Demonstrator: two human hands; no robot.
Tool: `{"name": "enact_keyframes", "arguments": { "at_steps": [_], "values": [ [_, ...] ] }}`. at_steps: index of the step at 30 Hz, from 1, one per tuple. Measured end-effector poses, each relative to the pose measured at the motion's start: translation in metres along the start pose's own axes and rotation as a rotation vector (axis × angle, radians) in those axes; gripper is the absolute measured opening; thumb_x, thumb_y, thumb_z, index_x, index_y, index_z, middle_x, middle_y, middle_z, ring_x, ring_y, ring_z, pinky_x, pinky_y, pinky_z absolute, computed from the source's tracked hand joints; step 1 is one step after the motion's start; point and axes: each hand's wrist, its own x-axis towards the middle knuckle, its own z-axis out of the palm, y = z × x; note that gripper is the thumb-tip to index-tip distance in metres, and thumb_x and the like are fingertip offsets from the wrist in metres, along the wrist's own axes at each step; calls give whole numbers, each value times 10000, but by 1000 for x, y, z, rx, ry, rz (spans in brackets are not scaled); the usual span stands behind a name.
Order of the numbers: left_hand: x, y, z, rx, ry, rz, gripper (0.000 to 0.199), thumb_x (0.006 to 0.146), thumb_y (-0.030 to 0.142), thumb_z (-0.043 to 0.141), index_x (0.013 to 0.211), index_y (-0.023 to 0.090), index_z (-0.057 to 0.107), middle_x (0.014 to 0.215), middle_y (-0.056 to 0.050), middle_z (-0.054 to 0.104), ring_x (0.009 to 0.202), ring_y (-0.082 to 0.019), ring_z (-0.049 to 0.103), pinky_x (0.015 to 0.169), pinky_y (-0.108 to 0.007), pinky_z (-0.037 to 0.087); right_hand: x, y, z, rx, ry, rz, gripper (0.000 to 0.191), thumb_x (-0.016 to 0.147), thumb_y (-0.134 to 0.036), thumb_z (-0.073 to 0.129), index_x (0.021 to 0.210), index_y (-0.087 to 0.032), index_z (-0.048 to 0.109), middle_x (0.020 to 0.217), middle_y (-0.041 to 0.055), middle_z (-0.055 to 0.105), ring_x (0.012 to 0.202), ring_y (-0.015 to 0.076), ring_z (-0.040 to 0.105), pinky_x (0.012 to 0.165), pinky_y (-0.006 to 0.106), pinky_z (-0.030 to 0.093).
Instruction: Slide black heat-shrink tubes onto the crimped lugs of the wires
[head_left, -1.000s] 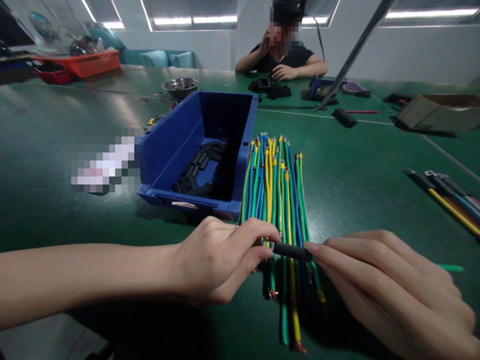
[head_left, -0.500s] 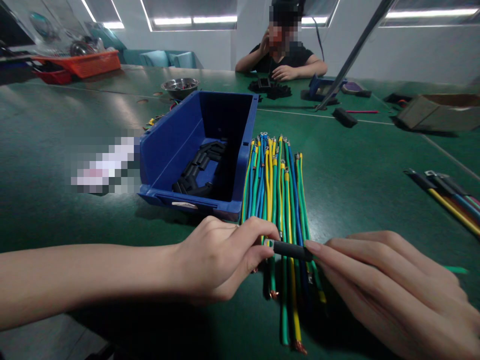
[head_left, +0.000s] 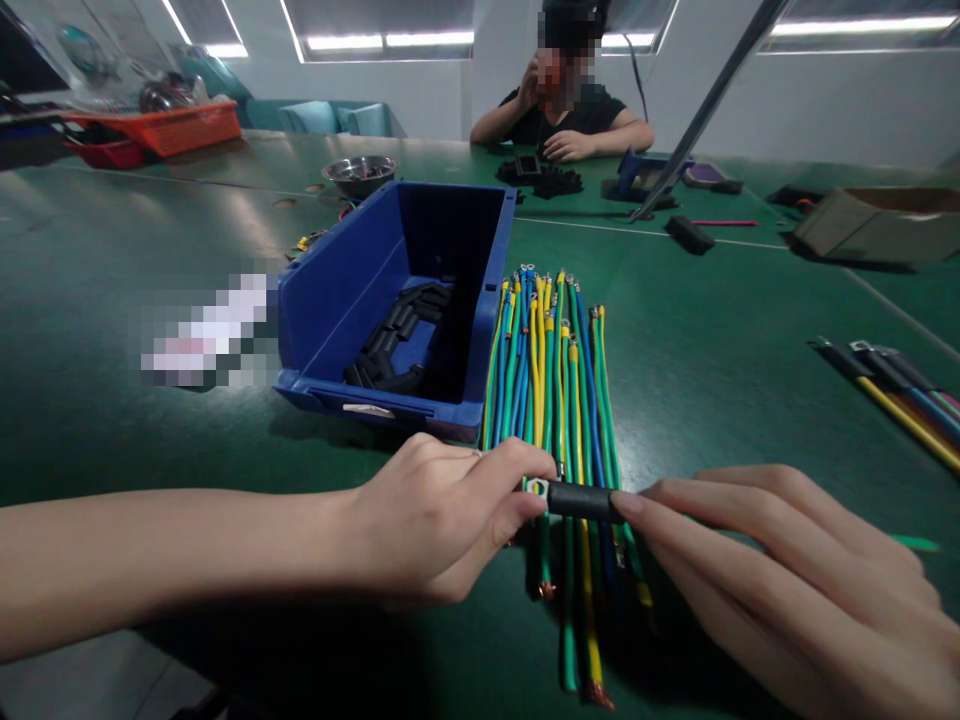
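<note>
My left hand point(head_left: 457, 515) pinches the metal ring terminal point(head_left: 537, 488) at one end of a wire. A black sleeve point(head_left: 581, 501) covers the wire just behind that terminal, and my right hand point(head_left: 780, 560) grips the sleeve's other end between thumb and fingers. Most of the wire is hidden by the sleeve and my right hand. Beneath both hands lies a bundle of green, yellow and blue wires point(head_left: 570, 400), with ring terminals at the far ends and bare copper on some near ends. Several black sleeves point(head_left: 397, 330) lie inside the blue bin point(head_left: 322, 290) left of the bundle.
Finished-looking wires with black sleeves point(head_left: 892, 385) lie at the right. Farther back are a metal bowl point(head_left: 361, 175), an orange basket point(head_left: 187, 127), a cardboard box point(head_left: 877, 225) and a slanted metal pole point(head_left: 705, 115). Another person point(head_left: 562, 110) sits across the green table point(head_left: 720, 330).
The sleeve and terminal have turned slightly, so the terminal's ring shows more clearly. Both hands stay nearly in place, with the right fingertips shifted a little down.
</note>
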Motion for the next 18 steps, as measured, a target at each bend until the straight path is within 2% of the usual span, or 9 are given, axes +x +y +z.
{"name": "enact_keyframes", "arguments": {
  "at_steps": [8,14,18],
  "values": [
    [1,2,0,11,9,16,208,1019,237,266,995,153,455,659,7,584,473,-125,549,454,-220,419,-6,-4,1,-15,2,75,367,882,-40,498,1180,-207,634,943,42,682,841,155,576,736,308,464],
    [1,2,1,27,7,37,342,1042,384,221,945,150,452,649,5,592,474,-133,558,428,-234,418,-6,-5,-4,-58,-77,20,350,917,-65,454,1206,-185,611,992,42,671,889,163,568,759,300,436],
    [0,2,1,52,24,54,319,1045,373,268,894,159,450,650,12,587,483,-122,553,429,-225,406,-4,-6,-6,-74,-88,9,341,932,-87,443,1205,-196,615,982,34,678,903,162,578,777,301,438]
  ]
}}
